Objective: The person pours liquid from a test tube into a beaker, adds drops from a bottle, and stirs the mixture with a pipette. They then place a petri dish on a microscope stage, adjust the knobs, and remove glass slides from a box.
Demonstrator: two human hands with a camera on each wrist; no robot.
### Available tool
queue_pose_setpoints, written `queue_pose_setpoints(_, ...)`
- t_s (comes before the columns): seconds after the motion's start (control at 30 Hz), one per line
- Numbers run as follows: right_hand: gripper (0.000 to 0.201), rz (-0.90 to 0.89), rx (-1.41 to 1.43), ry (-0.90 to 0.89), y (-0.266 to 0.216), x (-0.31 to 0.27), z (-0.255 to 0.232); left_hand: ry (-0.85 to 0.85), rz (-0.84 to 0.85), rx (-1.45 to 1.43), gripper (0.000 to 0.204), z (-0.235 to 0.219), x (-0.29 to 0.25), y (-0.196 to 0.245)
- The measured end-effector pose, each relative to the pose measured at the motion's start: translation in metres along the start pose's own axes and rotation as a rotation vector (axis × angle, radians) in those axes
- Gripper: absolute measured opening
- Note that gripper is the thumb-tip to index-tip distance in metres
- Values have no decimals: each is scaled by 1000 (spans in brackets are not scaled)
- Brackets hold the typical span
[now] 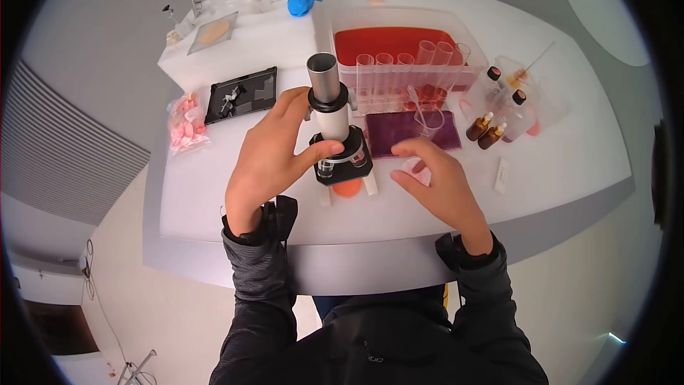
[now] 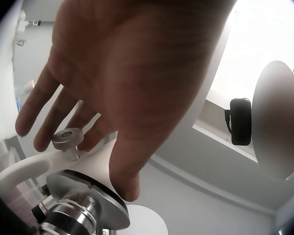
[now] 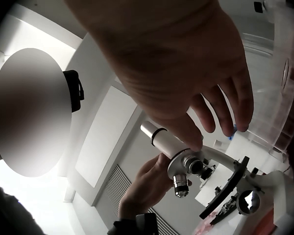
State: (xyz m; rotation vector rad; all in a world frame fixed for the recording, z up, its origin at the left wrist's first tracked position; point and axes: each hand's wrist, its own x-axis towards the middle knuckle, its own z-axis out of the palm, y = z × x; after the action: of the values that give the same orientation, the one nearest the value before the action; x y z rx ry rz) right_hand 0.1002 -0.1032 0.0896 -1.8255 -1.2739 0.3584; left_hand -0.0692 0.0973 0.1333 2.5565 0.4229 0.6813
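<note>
A white microscope with a silver eyepiece tube and black stage stands near the table's front. My left hand holds its upper body, thumb across the front and fingers reaching behind the tube. In the left wrist view, the fingers of the left hand lie by a metal knob, above the objectives. My right hand hovers to the right, fingers loosely bent and holding nothing. A pale pink round dish shows between its thumb and fingers. An orange disc lies under the microscope.
Behind are a purple mat, several clear tubes and a bin of red liquid. Dropper bottles and black-capped bottles stand right. A black tray, pink bag and white block are left.
</note>
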Motion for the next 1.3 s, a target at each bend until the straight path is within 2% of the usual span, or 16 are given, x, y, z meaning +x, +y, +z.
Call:
queue_pose_setpoints(0.07,32,89,-12,-57,6,-12,-1,16,2,36,64,3,1,1)
queue_pose_setpoints(0.17,31,63,-21,-112,22,-27,7,32,-16,52,62,6,3,3)
queue_pose_setpoints(0.27,30,120,-72,-249,25,-35,16,30,-62,48,62,9,3,1)
queue_pose_setpoints(0.37,28,41,-221,-283,31,-40,23,25,-82,39,64,11,5,-2)
queue_pose_setpoints(0.57,24,-44,-304,-279,29,-45,31,43,-126,72,66,12,5,-1)
queue_pose_setpoints(0.83,20,-145,-328,-167,31,-39,34,43,-215,18,68,12,8,2)
queue_pose_setpoints(0.93,19,-169,-325,-152,34,-39,41,117,-165,10,54,16,8,-1)
queue_pose_setpoints(1.03,20,-167,-332,-151,34,-35,42,114,-191,34,71,18,8,-5)
queue_pose_setpoints(1.2,19,-144,-366,-163,33,-30,42,173,-189,66,67,21,8,-6)
queue_pose_setpoints(1.3,19,-117,-369,-185,33,-30,43,203,-256,62,69,21,9,-3)
